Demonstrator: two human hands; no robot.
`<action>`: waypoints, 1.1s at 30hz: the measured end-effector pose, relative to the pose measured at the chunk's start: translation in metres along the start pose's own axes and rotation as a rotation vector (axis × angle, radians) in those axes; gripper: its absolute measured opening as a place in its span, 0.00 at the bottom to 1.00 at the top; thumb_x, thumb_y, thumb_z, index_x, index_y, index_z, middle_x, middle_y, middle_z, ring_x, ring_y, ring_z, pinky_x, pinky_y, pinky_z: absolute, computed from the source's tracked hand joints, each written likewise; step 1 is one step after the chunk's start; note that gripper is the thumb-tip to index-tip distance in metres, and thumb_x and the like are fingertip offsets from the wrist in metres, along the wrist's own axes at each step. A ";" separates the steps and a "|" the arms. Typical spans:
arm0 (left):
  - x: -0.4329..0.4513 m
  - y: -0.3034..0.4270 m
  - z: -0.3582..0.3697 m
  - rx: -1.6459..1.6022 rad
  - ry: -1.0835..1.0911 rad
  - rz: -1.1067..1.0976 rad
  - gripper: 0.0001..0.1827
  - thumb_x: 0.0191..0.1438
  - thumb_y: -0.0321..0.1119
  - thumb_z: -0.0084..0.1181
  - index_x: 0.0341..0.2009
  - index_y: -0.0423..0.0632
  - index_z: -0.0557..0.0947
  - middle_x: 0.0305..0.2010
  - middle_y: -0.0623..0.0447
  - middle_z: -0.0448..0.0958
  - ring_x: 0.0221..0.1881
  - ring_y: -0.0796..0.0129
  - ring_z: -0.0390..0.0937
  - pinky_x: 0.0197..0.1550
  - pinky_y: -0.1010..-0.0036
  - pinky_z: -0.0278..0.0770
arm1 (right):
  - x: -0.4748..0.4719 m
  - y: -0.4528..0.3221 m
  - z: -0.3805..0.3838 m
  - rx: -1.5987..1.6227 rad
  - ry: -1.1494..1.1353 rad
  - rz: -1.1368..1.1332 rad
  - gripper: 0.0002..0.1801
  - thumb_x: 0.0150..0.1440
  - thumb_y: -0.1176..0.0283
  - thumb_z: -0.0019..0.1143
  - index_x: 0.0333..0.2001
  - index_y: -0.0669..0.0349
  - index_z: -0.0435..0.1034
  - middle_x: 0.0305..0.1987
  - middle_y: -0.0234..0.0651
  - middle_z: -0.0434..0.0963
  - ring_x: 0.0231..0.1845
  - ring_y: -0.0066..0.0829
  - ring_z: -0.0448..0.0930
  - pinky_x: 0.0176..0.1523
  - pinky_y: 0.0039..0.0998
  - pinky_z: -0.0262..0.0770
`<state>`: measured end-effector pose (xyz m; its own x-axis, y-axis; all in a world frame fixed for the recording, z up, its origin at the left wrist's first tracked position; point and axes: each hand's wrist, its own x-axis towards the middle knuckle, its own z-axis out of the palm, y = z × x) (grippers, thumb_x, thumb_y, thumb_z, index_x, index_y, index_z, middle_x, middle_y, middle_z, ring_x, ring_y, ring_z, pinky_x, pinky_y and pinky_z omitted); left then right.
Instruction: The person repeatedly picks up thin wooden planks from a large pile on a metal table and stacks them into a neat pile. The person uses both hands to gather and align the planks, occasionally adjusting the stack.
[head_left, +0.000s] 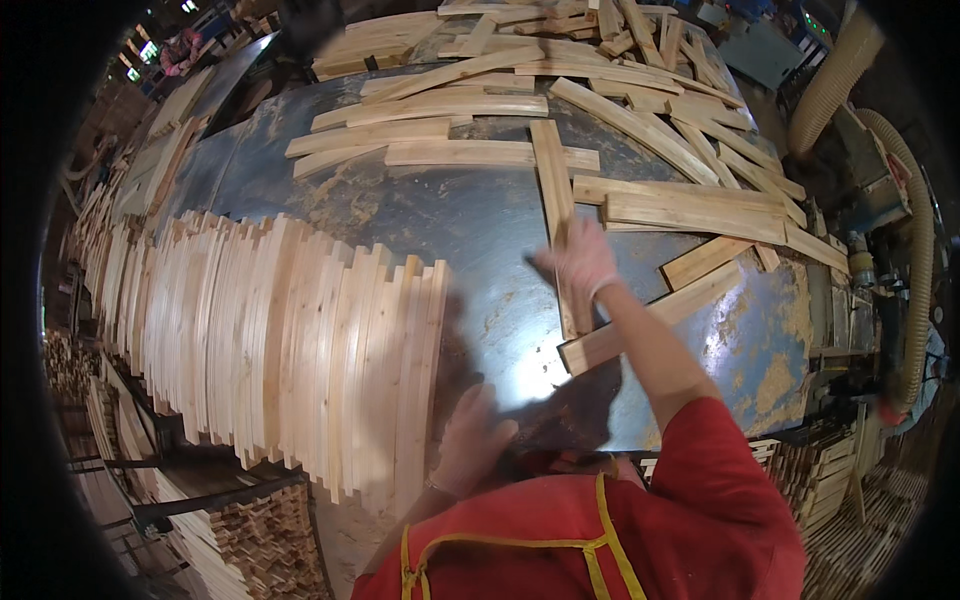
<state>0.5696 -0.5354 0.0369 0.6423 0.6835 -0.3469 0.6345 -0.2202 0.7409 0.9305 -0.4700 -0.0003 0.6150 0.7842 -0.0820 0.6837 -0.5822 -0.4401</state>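
My right hand (586, 259), in a pale thin glove, is laid across a wooden board (551, 169) and grips it, the thumb on its left side. This board points away from me on the dark metal tabletop (495, 217). Its near end meets a slanted board (667, 307) that passes under my right forearm. My left hand (474, 435) is blurred and holds nothing, its thumb apart from the fingers. It hovers by the near right end of a long row of narrow wooden strips (300, 337) packed side by side.
Loose boards (450, 109) lie scattered at the back of the table, with more boards (697, 210) to the right. Ribbed hoses (836, 82) hang at the right. Stacked wood (262, 540) stands below on the left. Another person (180, 51) is at the far left.
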 end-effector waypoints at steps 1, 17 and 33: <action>0.009 0.002 0.005 0.048 0.025 0.001 0.41 0.59 0.49 0.70 0.73 0.44 0.72 0.75 0.38 0.67 0.73 0.43 0.70 0.72 0.57 0.71 | -0.035 -0.003 0.017 -0.067 -0.123 0.019 0.47 0.53 0.47 0.72 0.70 0.61 0.64 0.70 0.62 0.67 0.69 0.61 0.72 0.71 0.50 0.71; 0.100 0.013 -0.017 -0.354 0.012 -0.429 0.50 0.58 0.40 0.68 0.81 0.48 0.58 0.62 0.44 0.74 0.46 0.59 0.82 0.48 0.64 0.82 | 0.041 0.080 -0.098 -0.403 -0.377 -0.275 0.42 0.56 0.53 0.66 0.74 0.47 0.64 0.59 0.50 0.82 0.62 0.51 0.81 0.65 0.45 0.76; -0.124 -0.073 -0.018 0.522 0.176 -0.026 0.41 0.58 0.52 0.66 0.70 0.43 0.73 0.71 0.40 0.71 0.71 0.41 0.68 0.71 0.49 0.67 | -0.255 -0.131 0.093 0.231 -0.975 -0.209 0.55 0.64 0.45 0.59 0.74 0.81 0.48 0.60 0.69 0.78 0.64 0.59 0.80 0.67 0.45 0.74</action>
<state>0.4358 -0.5914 0.0358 0.5705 0.7895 -0.2264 0.8067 -0.4871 0.3346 0.6473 -0.5738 -0.0050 -0.1655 0.7590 -0.6297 0.5848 -0.4386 -0.6823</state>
